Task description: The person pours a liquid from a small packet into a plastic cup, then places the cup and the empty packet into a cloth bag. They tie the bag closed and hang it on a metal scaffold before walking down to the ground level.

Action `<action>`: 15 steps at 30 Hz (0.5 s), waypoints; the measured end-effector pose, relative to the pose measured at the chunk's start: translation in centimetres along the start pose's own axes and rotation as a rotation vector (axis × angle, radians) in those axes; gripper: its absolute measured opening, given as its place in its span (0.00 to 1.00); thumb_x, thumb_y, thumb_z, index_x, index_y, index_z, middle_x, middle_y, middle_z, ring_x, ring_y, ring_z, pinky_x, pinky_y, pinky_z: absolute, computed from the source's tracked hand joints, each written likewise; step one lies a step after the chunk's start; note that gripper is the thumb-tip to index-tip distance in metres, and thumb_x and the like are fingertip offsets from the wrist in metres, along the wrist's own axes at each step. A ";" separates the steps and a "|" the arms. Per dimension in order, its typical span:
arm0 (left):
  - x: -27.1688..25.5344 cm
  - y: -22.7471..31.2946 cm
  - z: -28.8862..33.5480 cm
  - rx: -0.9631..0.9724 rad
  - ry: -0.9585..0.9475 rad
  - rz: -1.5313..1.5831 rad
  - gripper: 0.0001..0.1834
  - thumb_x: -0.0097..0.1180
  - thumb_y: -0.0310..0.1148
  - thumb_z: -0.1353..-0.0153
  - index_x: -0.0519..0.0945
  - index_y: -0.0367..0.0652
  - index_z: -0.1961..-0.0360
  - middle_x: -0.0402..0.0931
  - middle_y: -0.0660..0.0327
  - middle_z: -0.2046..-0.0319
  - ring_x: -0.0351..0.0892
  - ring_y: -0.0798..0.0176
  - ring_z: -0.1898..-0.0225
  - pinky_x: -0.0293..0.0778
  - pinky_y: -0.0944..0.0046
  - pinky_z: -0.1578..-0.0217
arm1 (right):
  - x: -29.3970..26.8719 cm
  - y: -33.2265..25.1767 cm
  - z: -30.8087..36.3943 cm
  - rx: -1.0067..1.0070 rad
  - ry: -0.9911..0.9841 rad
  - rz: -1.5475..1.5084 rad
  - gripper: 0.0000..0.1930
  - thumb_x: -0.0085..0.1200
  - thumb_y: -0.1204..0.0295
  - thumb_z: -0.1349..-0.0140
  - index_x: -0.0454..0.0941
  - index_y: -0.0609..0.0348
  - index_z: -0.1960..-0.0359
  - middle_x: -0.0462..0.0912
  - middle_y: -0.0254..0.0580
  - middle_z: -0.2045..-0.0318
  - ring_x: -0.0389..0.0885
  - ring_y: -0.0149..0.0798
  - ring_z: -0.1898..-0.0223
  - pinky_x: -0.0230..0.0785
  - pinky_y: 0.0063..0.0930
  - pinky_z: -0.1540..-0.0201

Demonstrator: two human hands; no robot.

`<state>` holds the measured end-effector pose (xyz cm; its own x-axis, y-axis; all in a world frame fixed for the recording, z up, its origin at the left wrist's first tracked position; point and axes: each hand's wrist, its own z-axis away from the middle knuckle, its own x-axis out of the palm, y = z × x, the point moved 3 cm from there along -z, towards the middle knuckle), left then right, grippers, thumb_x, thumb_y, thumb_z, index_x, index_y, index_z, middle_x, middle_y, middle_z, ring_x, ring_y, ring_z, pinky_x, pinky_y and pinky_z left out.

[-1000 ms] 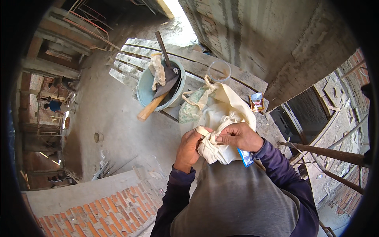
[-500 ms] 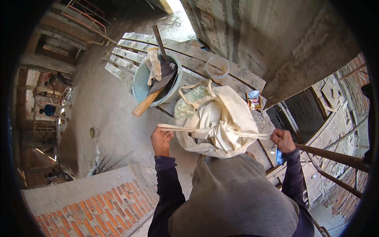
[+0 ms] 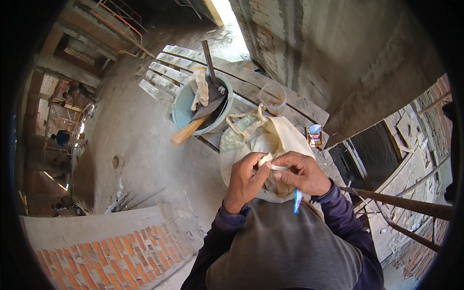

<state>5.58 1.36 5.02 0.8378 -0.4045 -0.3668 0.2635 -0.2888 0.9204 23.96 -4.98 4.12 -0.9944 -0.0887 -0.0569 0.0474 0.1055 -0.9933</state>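
A cream cloth bag (image 3: pixel 287 133) with a pale green print rests on the plank table, close against my body. Above its near side both hands meet over its tie strings (image 3: pixel 273 166). My left hand (image 3: pixel 247 180) pinches a string between thumb and forefinger. Close beside it my right hand (image 3: pixel 305 172) grips the string with thumb and curled fingers. The knot between the fingertips is partly hidden. Below the right hand sticks out a small blue-and-white packet (image 3: pixel 297 200); what holds it there I cannot tell.
Left of the bag stands a light blue bucket (image 3: pixel 181 107) with a glove (image 3: pixel 199 87) and wooden-handled tools. Behind the bag are a clear plastic tub (image 3: pixel 273 96) and a small brown packet (image 3: pixel 314 135). Bars (image 3: pixel 401 197) cross at right. Other people are far left.
My hands have come together from either side of the bag, where they held the strings stretched apart, to its middle. The view has shifted slightly.
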 end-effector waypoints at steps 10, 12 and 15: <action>-4.7 -12.4 -6.0 -0.389 0.425 -0.354 0.32 0.55 0.58 0.29 0.84 0.31 0.59 0.85 0.47 0.68 0.84 0.46 0.64 0.77 0.53 0.56 | -9.9 8.8 6.5 0.478 0.291 0.325 0.25 0.64 0.52 0.31 0.84 0.64 0.47 0.88 0.44 0.61 0.83 0.33 0.63 0.76 0.30 0.56; -3.4 -13.8 -7.2 -0.371 0.406 -0.521 0.31 0.57 0.57 0.31 0.84 0.32 0.57 0.86 0.44 0.63 0.84 0.40 0.59 0.76 0.51 0.53 | -10.0 11.2 8.4 0.567 0.206 0.346 0.32 0.67 0.47 0.35 0.82 0.64 0.43 0.88 0.46 0.60 0.83 0.35 0.61 0.76 0.32 0.55; -1.5 -15.1 -8.4 -0.418 0.309 -0.595 0.28 0.59 0.53 0.32 0.84 0.33 0.56 0.86 0.43 0.58 0.84 0.39 0.55 0.76 0.50 0.51 | -7.4 14.0 10.2 0.629 0.083 0.150 0.47 0.71 0.38 0.44 0.76 0.65 0.35 0.86 0.48 0.61 0.82 0.37 0.58 0.75 0.34 0.54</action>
<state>4.35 13.58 -7.15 0.5782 -0.0077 -0.8159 0.8159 -0.0058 0.5782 32.91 -12.91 -10.37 -0.9755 -0.0383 -0.2165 0.2070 -0.4912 -0.8461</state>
